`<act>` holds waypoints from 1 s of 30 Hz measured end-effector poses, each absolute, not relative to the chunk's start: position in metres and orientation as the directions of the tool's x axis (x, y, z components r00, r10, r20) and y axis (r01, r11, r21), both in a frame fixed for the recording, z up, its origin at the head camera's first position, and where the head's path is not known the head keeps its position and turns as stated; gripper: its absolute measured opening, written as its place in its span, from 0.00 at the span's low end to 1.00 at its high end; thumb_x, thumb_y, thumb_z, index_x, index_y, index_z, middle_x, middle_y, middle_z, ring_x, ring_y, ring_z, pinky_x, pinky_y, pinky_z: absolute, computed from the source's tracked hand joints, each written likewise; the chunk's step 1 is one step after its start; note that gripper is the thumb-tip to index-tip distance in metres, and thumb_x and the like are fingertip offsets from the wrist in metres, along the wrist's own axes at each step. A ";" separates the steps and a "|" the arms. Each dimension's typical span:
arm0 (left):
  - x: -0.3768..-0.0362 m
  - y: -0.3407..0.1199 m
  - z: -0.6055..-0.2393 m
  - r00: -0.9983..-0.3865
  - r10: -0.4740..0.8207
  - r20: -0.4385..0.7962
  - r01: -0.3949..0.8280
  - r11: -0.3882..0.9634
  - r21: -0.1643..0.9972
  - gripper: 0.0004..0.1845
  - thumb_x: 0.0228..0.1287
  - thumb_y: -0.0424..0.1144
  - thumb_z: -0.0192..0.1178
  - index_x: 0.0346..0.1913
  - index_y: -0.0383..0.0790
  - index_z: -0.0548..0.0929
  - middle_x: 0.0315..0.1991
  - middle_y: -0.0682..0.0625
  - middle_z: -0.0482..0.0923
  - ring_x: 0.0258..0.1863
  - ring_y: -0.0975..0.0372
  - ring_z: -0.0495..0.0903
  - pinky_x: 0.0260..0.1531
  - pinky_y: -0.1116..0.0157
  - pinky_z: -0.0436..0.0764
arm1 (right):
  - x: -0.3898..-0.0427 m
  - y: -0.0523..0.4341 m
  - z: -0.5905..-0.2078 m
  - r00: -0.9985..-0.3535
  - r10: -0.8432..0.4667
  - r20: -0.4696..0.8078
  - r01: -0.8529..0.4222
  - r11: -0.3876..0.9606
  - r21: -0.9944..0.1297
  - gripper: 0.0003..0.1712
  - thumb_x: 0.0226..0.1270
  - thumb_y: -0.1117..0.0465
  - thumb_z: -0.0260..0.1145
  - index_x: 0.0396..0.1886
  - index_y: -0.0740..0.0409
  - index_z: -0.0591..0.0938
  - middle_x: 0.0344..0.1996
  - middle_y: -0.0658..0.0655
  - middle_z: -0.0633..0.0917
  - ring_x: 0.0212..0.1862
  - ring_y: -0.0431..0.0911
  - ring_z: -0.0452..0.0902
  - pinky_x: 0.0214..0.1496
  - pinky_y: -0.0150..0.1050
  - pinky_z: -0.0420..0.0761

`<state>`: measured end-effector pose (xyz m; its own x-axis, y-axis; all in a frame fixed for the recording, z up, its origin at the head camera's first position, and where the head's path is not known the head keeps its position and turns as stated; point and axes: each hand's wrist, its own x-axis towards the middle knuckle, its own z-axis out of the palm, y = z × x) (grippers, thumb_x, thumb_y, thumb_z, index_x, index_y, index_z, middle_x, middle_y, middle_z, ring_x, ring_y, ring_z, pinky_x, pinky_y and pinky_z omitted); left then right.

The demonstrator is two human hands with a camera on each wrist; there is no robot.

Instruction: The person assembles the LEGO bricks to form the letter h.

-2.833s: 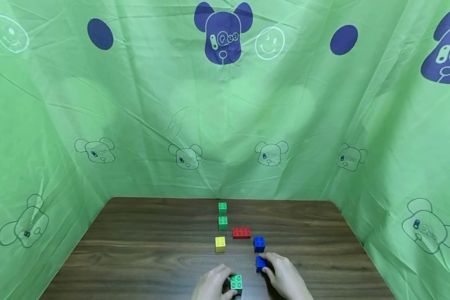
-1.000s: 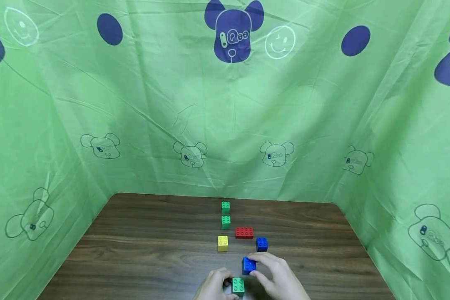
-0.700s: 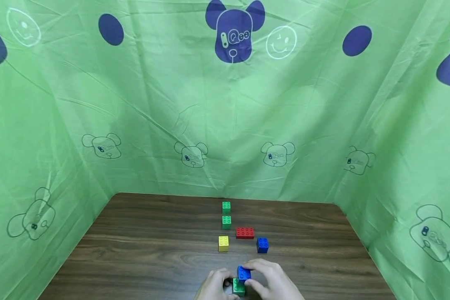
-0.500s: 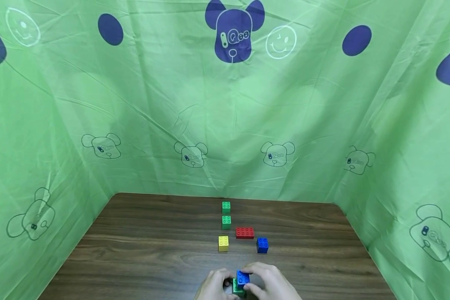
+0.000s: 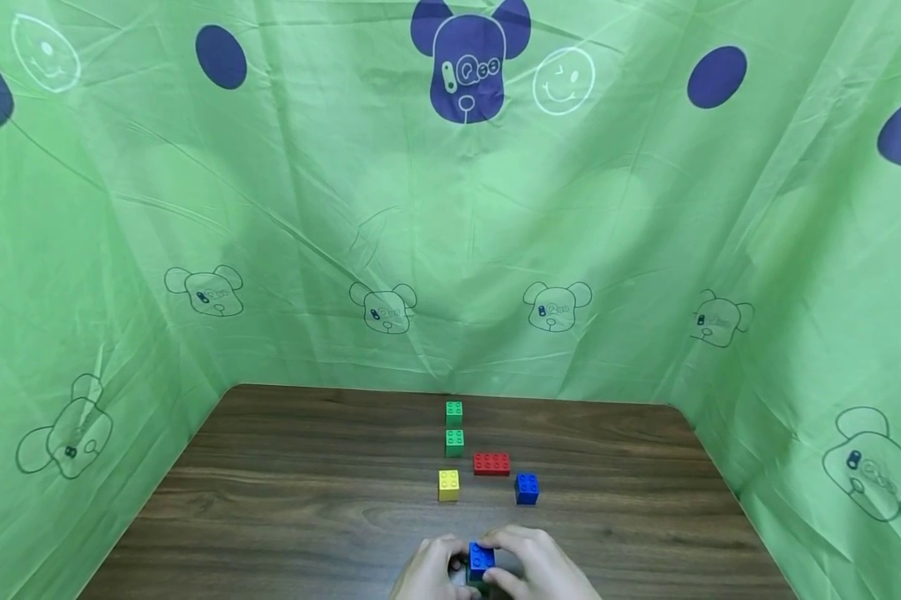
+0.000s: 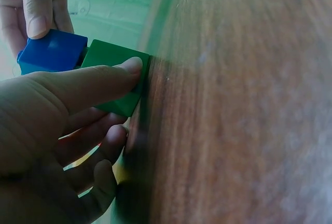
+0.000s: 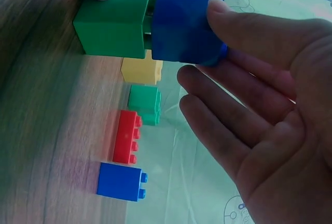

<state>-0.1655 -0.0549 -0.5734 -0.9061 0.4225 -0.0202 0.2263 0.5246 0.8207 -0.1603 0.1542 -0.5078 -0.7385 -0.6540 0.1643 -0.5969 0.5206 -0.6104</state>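
A blue brick (image 5: 482, 556) sits on top of a green brick (image 7: 111, 23), with a narrow gap showing between them in the right wrist view, at the near edge of the dark wooden surface (image 5: 307, 500) between the two hands. The right hand (image 5: 533, 567) pinches the blue brick, its thumb on one side and a fingertip on the opposite side, the remaining fingers spread loosely below. The left hand (image 5: 431, 571) grips the green brick, thumb pressed flat along its side and curled fingers behind it. Just beyond the hands stand a yellow brick (image 5: 448, 485) and a second blue brick (image 5: 527, 488), the yellow one nearer the left hand, the blue one nearer the right. A little farther out lies a long red brick (image 5: 491, 463), and past it two green bricks (image 5: 454, 427) stand in a row. A green printed curtain (image 5: 450, 208) walls in the surface on three sides.
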 end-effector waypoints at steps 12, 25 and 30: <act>-0.164 -0.055 -0.577 -0.902 0.425 0.078 0.316 0.525 0.790 0.14 0.39 0.38 0.76 0.29 0.51 0.80 0.24 0.64 0.72 0.24 0.75 0.69 0.24 0.75 0.69 | -0.159 0.147 -0.502 -0.753 -0.644 0.134 -0.577 0.549 -0.604 0.14 0.61 0.56 0.67 0.47 0.54 0.83 0.42 0.47 0.84 0.44 0.36 0.80 0.41 0.30 0.80; -0.165 -0.055 -0.578 -0.903 0.428 0.035 0.273 0.509 0.816 0.14 0.39 0.38 0.75 0.31 0.52 0.81 0.25 0.65 0.73 0.25 0.75 0.70 0.24 0.75 0.70 | -0.158 0.148 -0.504 -0.763 -0.632 0.138 -0.579 0.572 -0.581 0.14 0.61 0.55 0.67 0.46 0.52 0.83 0.41 0.45 0.84 0.43 0.35 0.80 0.40 0.28 0.80; -0.166 -0.055 -0.576 -0.903 0.429 -0.030 0.214 0.508 0.835 0.15 0.41 0.39 0.75 0.35 0.50 0.84 0.28 0.64 0.76 0.26 0.74 0.72 0.25 0.73 0.72 | -0.158 0.151 -0.503 -0.768 -0.624 0.143 -0.572 0.569 -0.591 0.14 0.62 0.54 0.66 0.46 0.53 0.83 0.41 0.45 0.85 0.43 0.34 0.80 0.40 0.30 0.81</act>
